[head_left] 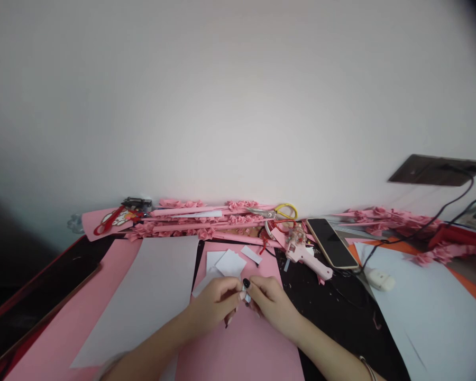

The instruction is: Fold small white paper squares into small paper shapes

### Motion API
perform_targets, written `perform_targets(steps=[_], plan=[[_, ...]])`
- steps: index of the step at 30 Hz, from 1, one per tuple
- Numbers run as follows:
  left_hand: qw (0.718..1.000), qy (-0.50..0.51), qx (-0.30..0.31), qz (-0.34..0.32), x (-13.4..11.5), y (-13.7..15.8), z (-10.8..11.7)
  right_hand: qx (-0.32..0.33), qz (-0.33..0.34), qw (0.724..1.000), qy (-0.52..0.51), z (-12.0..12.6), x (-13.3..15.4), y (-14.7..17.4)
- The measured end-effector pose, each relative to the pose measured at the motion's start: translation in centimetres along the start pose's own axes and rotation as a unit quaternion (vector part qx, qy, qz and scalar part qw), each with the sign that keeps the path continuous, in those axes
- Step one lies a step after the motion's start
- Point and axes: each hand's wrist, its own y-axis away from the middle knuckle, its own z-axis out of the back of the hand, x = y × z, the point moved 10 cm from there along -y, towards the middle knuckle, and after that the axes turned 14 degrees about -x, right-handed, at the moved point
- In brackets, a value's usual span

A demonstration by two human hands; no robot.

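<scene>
My left hand (218,299) and my right hand (272,301) meet over a pink paper sheet (241,349). Both are closed, their fingertips pinching a small white paper piece (247,298) that is mostly covered by the fingers. Just beyond the hands lie several white paper squares (230,263), overlapping each other. A narrow white paper strip (251,255) rests to the right of the squares.
Pink paper flower stems (206,225) line the wall, with yellow-handled scissors (275,212) on them. A pink glue gun (311,262) lies beside a phone (333,243). White sheets (143,296) spread at left. Cables run from a wall socket (428,170) past a white plug (380,279).
</scene>
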Motion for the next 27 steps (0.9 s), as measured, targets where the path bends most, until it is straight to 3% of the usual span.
perform_targets(steps=[6, 18, 27], plan=[[1.0, -0.003, -0.019, -0.016, -0.7, 0.0, 0.2, 0.006, 0.029, 0.999, 0.028, -0.2, 0.3, 0.0], [0.998, 0.061, 0.012, 0.002, -0.1, -0.1, -0.1, 0.092, -0.033, 0.99, -0.102, -1.3, 0.0, 0.1], [0.996, 0.084, 0.026, 0.018, 0.2, -0.2, -0.3, 0.124, -0.03, 0.975, -0.183, -1.6, 0.3, 0.0]])
